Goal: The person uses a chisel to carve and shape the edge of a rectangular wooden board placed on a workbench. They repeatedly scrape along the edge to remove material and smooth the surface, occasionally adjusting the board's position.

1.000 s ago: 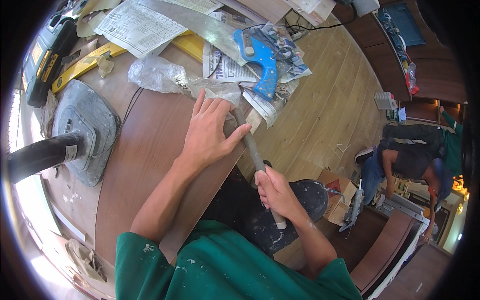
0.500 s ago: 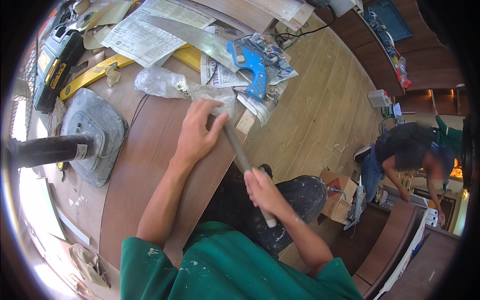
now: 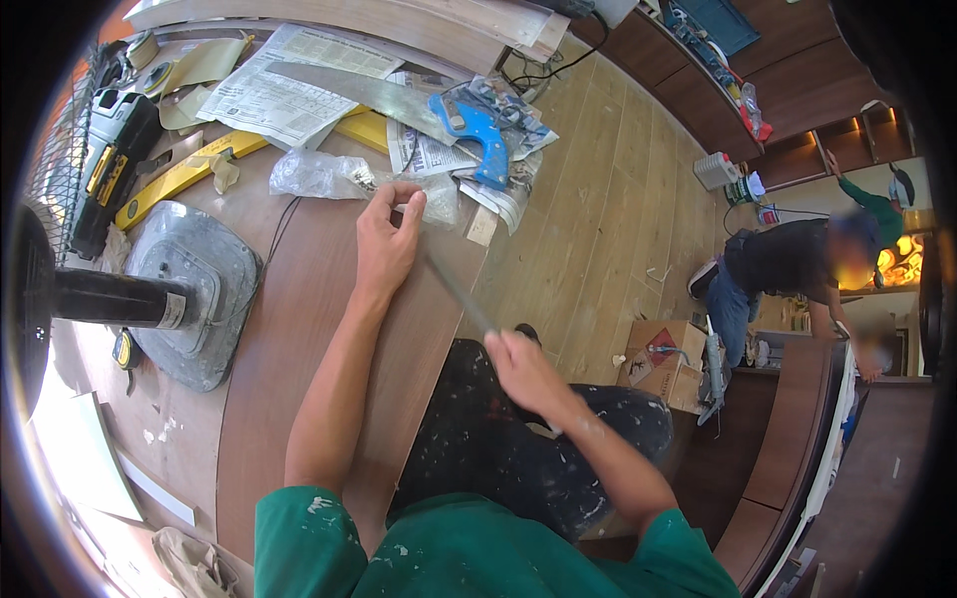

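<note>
A long, thin grey bar (image 3: 461, 289), file-like and blurred by motion, is gripped near its lower part by my right hand (image 3: 526, 374). It slants up toward the edge of a brown wood-grain board (image 3: 299, 349). My left hand (image 3: 387, 237) rests over that board beside a crumpled clear plastic bag (image 3: 317, 174). Its thumb and forefinger curl into a loop with the tips together; whether anything small lies between them is hidden. Just beyond the bag, a handsaw with a blue handle (image 3: 480, 140) lies on newspaper (image 3: 299, 85).
On the left stand a grey base with a black post (image 3: 125, 297), a yellow spirit level (image 3: 189, 169) and a black-and-yellow power tool (image 3: 112, 159). A carton (image 3: 663, 364) and a caulking gun (image 3: 712, 374) are on the floor at right. A co-worker in dark clothes (image 3: 778, 259) bends over cabinets.
The bar has slid down and away from my left fingers, whose tips have come together. My right hand stays around it. The co-worker has shifted, and the whole view has moved slightly.
</note>
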`<state>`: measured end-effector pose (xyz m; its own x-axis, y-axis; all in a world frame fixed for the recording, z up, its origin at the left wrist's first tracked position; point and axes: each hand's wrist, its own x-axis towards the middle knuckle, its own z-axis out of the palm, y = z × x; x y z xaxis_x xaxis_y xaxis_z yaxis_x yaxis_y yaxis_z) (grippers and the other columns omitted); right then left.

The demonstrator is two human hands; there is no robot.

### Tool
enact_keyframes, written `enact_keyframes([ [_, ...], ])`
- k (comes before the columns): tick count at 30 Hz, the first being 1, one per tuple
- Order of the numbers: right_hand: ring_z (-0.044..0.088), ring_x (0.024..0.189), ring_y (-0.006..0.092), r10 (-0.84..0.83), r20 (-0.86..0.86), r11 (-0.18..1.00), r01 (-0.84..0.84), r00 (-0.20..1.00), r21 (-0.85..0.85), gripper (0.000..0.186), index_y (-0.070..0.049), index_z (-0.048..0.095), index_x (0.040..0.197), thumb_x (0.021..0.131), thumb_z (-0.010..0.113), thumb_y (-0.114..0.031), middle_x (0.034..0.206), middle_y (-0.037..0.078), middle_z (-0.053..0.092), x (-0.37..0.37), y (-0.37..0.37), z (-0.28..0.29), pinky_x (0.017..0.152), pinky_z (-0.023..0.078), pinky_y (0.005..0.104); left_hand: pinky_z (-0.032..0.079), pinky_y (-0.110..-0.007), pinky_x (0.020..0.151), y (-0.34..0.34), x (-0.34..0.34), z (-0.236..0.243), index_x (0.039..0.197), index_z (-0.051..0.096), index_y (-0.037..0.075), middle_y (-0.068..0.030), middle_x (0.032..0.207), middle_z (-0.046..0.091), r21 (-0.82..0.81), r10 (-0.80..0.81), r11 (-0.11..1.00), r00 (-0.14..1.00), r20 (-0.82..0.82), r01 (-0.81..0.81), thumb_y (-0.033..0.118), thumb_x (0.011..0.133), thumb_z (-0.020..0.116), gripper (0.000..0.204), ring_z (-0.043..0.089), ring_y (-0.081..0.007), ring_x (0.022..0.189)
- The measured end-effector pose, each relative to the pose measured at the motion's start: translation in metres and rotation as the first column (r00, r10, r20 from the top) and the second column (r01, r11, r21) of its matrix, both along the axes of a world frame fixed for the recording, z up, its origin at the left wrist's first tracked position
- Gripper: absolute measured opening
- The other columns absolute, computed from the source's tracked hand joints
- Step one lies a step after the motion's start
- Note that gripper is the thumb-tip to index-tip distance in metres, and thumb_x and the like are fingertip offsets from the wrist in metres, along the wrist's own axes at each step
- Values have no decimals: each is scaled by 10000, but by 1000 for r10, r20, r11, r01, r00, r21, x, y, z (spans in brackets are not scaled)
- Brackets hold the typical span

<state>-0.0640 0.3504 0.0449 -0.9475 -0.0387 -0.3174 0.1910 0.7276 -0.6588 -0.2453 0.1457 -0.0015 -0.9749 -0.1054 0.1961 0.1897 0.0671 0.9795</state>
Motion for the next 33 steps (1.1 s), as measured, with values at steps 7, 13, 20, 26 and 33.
enact_keyframes([
  [7,600,766,525,-124,109,992,126,986,-18,534,36,588,913,1148,449,-423,800,319,601,-44,7,-2,729,486,554,532,-359,912,0,8,12,1138,721,-36,-141,1011,777,-173,-24,985,998,-65,12,223,1028,718,281,718,-227,971],
  [13,624,768,515,-127,46,992,126,991,22,548,32,597,897,1147,455,-434,796,305,628,-33,10,-3,729,487,567,532,-356,916,2,6,13,1138,726,-24,-135,1018,778,-133,-33,991,999,-35,28,227,1036,713,272,714,-228,968],
  [20,613,712,512,-1,-54,1000,2,999,14,529,41,588,880,1148,469,-399,737,314,576,23,-13,-6,714,485,556,535,-334,891,0,4,8,1145,720,-34,-111,1013,767,-54,-21,998,999,-28,20,223,1051,708,273,687,-170,955],
  [26,586,670,488,-70,-36,996,68,997,-50,511,38,588,894,1149,489,-393,726,303,557,16,-18,-11,675,472,537,539,-330,878,-1,3,5,1140,731,-32,-108,998,768,-63,-8,998,999,-41,5,244,1055,705,290,693,-166,958],
  [33,618,744,503,-169,24,986,169,985,1,527,35,581,902,1155,456,-410,778,303,610,-15,-1,-16,706,475,558,537,-330,875,1,7,13,1141,729,-30,-114,1005,764,-49,-48,998,998,41,50,249,1054,705,294,691,-168,949],
])
